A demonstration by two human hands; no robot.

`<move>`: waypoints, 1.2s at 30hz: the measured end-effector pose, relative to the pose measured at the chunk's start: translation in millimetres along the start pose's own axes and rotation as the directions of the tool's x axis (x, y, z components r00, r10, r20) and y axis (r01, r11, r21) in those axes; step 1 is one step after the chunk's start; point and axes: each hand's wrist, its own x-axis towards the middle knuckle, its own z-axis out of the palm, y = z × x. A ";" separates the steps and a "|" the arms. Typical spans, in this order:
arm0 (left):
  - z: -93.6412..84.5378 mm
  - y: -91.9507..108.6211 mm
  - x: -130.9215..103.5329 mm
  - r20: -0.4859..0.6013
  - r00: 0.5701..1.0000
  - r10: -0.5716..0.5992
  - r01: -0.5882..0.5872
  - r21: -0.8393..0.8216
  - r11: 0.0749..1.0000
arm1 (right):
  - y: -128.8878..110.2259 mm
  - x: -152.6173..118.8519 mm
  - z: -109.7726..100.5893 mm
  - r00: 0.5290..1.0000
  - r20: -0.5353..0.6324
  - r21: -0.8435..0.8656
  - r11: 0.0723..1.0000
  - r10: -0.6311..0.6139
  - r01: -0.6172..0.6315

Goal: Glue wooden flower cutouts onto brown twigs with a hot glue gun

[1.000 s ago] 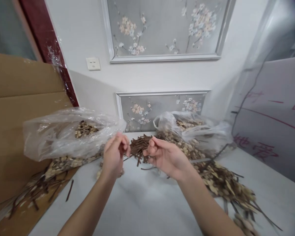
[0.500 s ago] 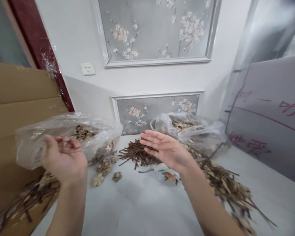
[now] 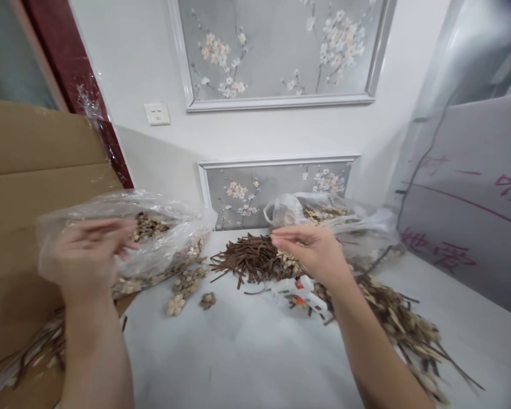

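My left hand (image 3: 89, 255) is raised at the left in front of a clear plastic bag (image 3: 183, 221). It is smeared by motion, with the fingers pointing right; whether anything is in them I cannot make out. My right hand (image 3: 315, 253) hovers before the pile of thin brown sticks (image 3: 247, 255), thumb and fingertips drawn together, nothing visible between them. Under its wrist lies a white object with red and green marks (image 3: 300, 289), its kind unclear. Small flower-shaped pieces, one pale (image 3: 176, 305) and one darker (image 3: 208, 300), lie on the white table (image 3: 221, 358).
A second plastic bag (image 3: 366, 227) with pale pieces stands at the back right. Brown stems with pale flower pieces (image 3: 400, 318) heap along the right. More stems lie on cardboard at the lower left, beside a cardboard box (image 3: 38, 216). A white panel with red writing (image 3: 472, 210) borders the right.
My left hand has moved a little left and turned, its fingers now pointing right. The right hand has shifted right, and its spread fingers have closed toward the thumb. The view has shifted slightly.
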 end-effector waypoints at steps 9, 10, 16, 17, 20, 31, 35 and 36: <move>126.5 -50.7 -60.6 0.799 0.249 -0.547 -0.048 0.574 0.817 | -12.5 -9.4 15.7 0.987 0.032 0.113 0.981 0.156 -0.159; 132.5 -52.3 -63.3 0.814 0.257 -0.521 -0.051 0.550 0.834 | -9.8 -7.5 15.6 0.984 0.060 0.185 0.967 0.167 -0.176; 127.8 -8.3 -72.3 0.914 0.355 -0.199 0.032 0.201 0.979 | -2.6 -0.2 14.2 0.937 0.263 0.654 0.671 0.230 -0.348; 123.6 3.3 -75.4 0.917 0.378 -0.128 0.079 0.106 0.991 | -3.9 -0.5 14.6 0.928 0.287 0.684 0.627 0.240 -0.373; 111.4 33.3 -86.8 0.886 0.461 0.044 0.266 -0.185 0.946 | -8.9 -2.7 17.4 0.906 0.355 0.724 0.546 0.231 -0.423; 121.6 44.6 -106.9 0.871 0.490 -0.031 0.468 -0.233 0.852 | -16.4 -12.6 30.7 0.869 0.462 0.655 0.592 0.179 -0.470; 125.5 41.8 -109.1 0.837 0.531 -0.132 0.588 -0.251 0.769 | -15.7 -12.7 34.4 0.858 0.483 0.637 0.602 0.175 -0.481; 124.9 40.9 -107.5 0.818 0.552 -0.162 0.606 -0.259 0.752 | -15.2 -12.3 34.2 0.860 0.481 0.640 0.601 0.172 -0.479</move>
